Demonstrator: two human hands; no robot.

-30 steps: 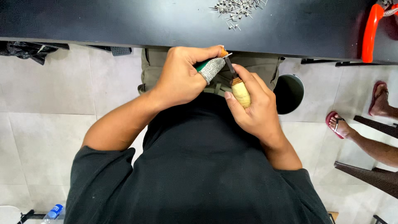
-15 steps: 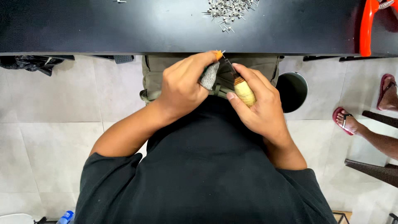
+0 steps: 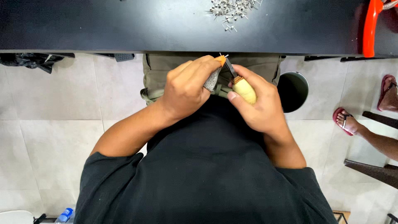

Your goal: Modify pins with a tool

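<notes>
Over my lap, just below the edge of the black table [image 3: 124, 25], my two hands meet. My left hand [image 3: 186, 89] grips a thin cable with an orange tip [image 3: 222, 60], its thumb wrapped in grey tape. My right hand [image 3: 259, 103] holds a small knife by its pale wooden handle [image 3: 244, 90]. The dark blade lies against the cable near the orange tip. Fine bare wire strands stick out beyond the tip. Both hands touch each other above my olive trousers [image 3: 157, 74].
A heap of small metal pins [image 3: 232, 10] lies on the table at the far side. An orange object [image 3: 369, 27] stands at the table's right. A dark round bin [image 3: 293, 91] sits on the tiled floor by my right knee. Another person's sandalled feet [image 3: 348, 120] are at the right.
The hands have stayed together on the cable and knife, with only slight shifts of the blade. The view has tilted a little, so the table edge sits lower in the frame.
</notes>
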